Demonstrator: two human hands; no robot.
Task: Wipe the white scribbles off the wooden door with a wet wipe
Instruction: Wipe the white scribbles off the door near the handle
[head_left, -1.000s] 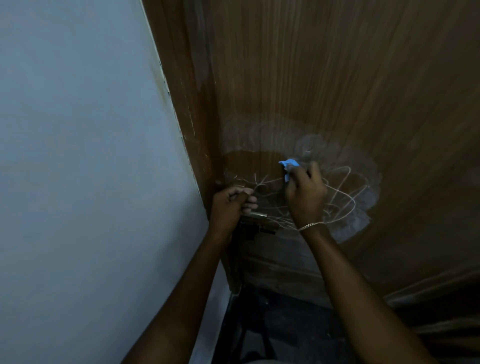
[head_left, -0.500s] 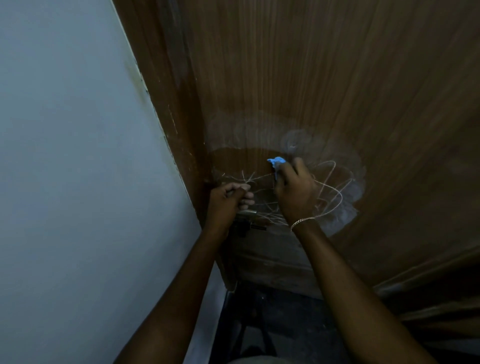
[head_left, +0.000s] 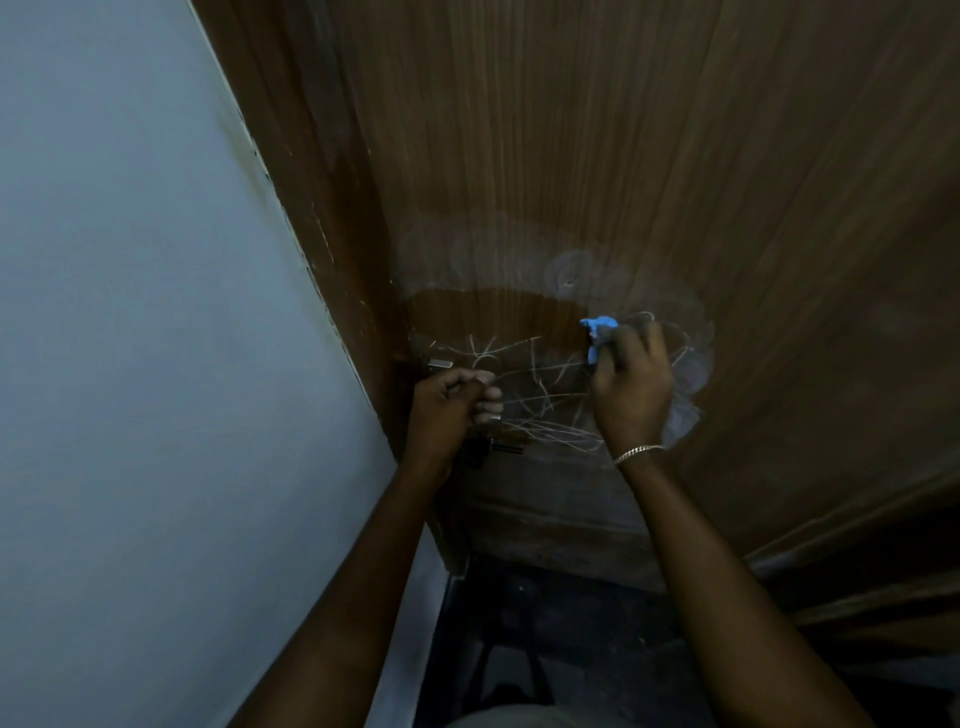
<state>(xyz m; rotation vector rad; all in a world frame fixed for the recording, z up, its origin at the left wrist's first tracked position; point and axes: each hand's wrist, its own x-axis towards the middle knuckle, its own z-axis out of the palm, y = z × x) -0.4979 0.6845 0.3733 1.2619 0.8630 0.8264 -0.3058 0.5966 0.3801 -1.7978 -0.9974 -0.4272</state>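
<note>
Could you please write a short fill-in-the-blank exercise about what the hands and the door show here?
1. The right hand presses a wipe of ____ colour against the wooden door.
2. The scribbles on the door are ____.
3. A bracelet sits on the ____ wrist.
4. The left hand grips the ____ near the door's edge.

Missing words: blue; white; right; handle

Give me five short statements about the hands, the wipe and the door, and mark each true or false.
1. The right hand presses a blue wipe against the wooden door. True.
2. The white scribbles are all gone. False: thin white lines remain between the hands.
3. The left hand lies flat on the wall. False: it is closed at the door's edge, by the metal hardware.
4. A bracelet sits on the right wrist. True.
5. The wipe is red. False: it is blue.
</note>
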